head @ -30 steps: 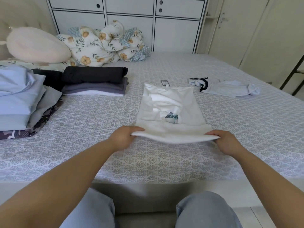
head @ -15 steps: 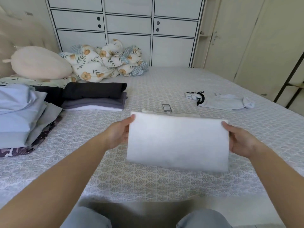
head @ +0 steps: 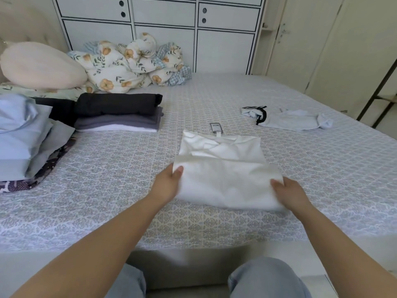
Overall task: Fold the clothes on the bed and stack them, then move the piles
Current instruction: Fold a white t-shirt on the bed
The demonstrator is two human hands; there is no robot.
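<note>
Both my arms reach forward, bare to the elbows. My left hand (head: 169, 183) pinches with the thumb on top, fingers tucked under. My right hand (head: 289, 193) grips likewise, thumb pointing inward.

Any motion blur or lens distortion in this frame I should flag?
Head view: the near edge of the white shirt and the right hand are smeared by motion; the left hand is slightly soft. Wide-angle bending curves the cabinet lines. Lighting is soft and even, no glare.
</note>
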